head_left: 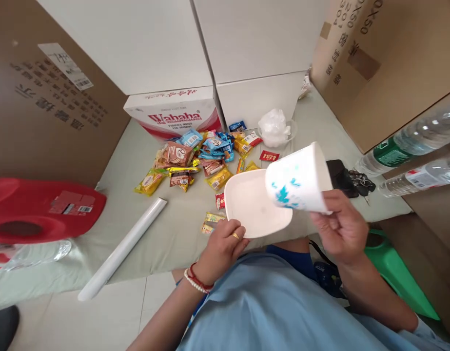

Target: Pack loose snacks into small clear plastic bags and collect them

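Note:
My left hand [228, 241] is closed on the near-left rim of a shallow white plastic tray [248, 204], which is tilted toward me with nothing seen in it. In my right hand [340, 226] is a white paper cup [296, 180] printed with blue-green leaves. The cup lies sideways, its mouth to the right and its base over the tray's right part; its inside is mostly hidden. Behind the tray lies a heap of wrapped snacks [181, 153] in brown, blue and yellow packets. A yellow striped packet [211, 222] is partly covered by the tray's left side.
A Wahaha carton [177, 114] stands behind the snacks. Further right is a clear bowl with a white plastic bag [274, 126]. A white roll [124, 248] and a red jug [45, 209] lie left. Bottles [400, 151], a black case [342, 178] and big cardboard boxes [389, 63] flank the right.

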Demonstrator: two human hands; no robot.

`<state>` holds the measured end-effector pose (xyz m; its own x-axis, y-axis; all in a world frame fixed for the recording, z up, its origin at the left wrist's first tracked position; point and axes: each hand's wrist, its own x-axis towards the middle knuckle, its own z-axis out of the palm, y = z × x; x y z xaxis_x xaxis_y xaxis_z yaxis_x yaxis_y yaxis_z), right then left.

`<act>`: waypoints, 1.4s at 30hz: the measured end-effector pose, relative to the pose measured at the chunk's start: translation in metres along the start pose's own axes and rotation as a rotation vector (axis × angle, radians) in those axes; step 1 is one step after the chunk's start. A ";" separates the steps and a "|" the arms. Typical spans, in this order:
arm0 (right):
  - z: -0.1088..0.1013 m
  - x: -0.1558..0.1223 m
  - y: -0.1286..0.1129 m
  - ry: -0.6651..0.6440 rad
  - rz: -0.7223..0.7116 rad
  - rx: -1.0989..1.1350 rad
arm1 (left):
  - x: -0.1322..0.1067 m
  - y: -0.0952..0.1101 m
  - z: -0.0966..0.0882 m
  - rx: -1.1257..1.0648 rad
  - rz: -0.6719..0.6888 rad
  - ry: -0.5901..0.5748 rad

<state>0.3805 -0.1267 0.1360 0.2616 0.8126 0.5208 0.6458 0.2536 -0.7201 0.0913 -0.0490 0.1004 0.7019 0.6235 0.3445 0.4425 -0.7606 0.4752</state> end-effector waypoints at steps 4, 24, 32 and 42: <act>0.000 0.010 -0.013 -0.088 -0.166 0.051 | 0.008 0.009 0.012 -0.031 0.056 -0.089; -0.068 0.289 0.095 -0.231 0.320 -0.845 | -0.013 0.026 0.020 -0.181 0.018 -0.204; -0.032 0.223 0.066 -0.227 0.054 -0.394 | -0.023 0.025 0.027 -0.233 -0.032 -0.167; -0.023 -0.032 0.029 -0.686 -0.185 -0.294 | 0.001 0.016 0.035 -0.188 0.011 -0.278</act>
<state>0.4076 -0.1573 0.1092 -0.3112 0.9382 0.1511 0.8247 0.3457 -0.4476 0.1187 -0.0669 0.0796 0.8428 0.5227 0.1282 0.3418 -0.7039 0.6227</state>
